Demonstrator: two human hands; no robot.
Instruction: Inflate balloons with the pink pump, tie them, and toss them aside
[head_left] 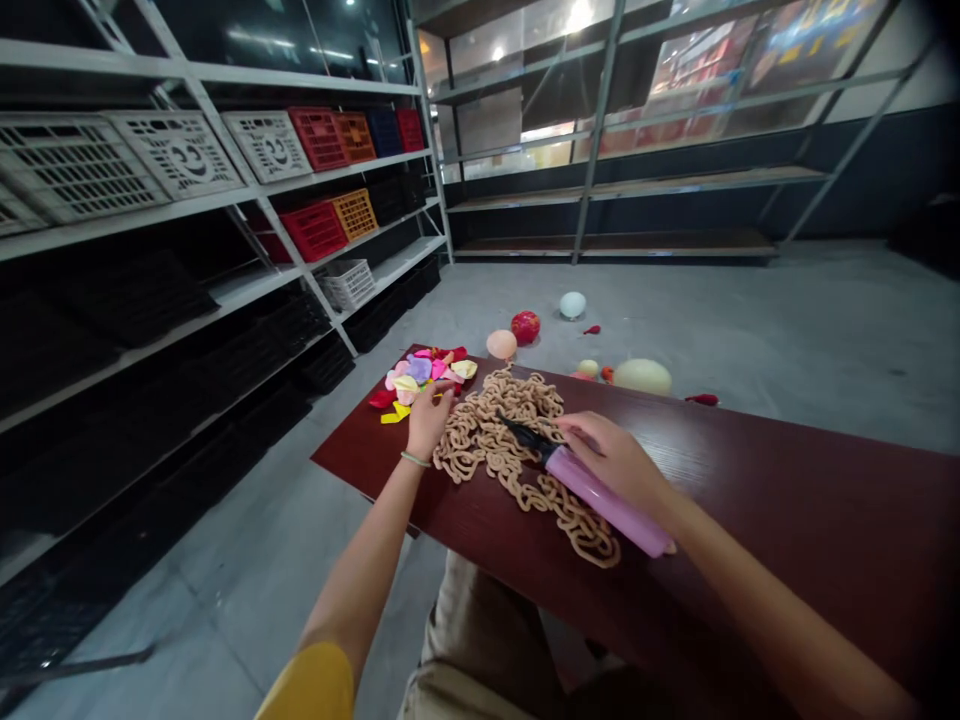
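My left hand (429, 420) is at the edge of a pile of uninflated balloons (420, 370) in pink, purple, yellow and red. Its fingers look slightly apart, and I see nothing held in them. Beside it lies a heap of tan chain links (495, 415), trailing toward the table's near edge. A pink hand pump (607, 500) with a black nozzle rests at an angle, its nozzle over the chain. Above the pump's body is my right hand (619, 455), fingers loosely stretched toward the nozzle. Whether it touches the pump is unclear.
The dark red table (735, 500) extends to the right. Beyond it, inflated balloons, including a red one (525, 327) and a pale yellow one (642, 376), lie on the grey floor. Shelves (247, 190) with plastic crates (319, 138) stand at left; another metal rack (592, 140) is behind.
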